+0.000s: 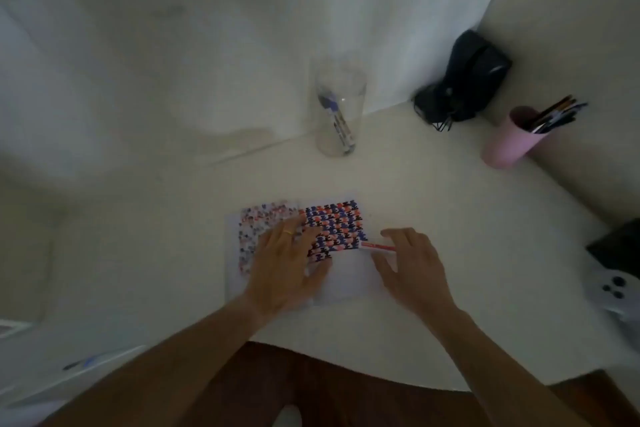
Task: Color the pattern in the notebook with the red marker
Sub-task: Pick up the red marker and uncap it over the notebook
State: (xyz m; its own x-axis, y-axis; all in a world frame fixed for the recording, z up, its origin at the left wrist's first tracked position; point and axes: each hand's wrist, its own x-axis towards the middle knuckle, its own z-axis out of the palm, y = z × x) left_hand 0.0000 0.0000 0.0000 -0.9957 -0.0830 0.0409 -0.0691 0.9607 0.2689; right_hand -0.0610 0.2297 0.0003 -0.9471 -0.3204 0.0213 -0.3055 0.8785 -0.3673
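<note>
An open notebook lies on the white table, its upper part filled with a red, blue and black pattern. My left hand rests flat on the notebook with fingers spread, covering the middle of the pattern. The red marker lies across the right page's edge, its tip pointing left toward the pattern. My right hand curls around the marker's right end, thumb and fingers closing on it; the grip looks loose.
A clear glass jar holding a blue marker stands behind the notebook. A dark pouch sits in the corner, a pink cup of brushes at right, a white game controller at the right edge. Walls close behind.
</note>
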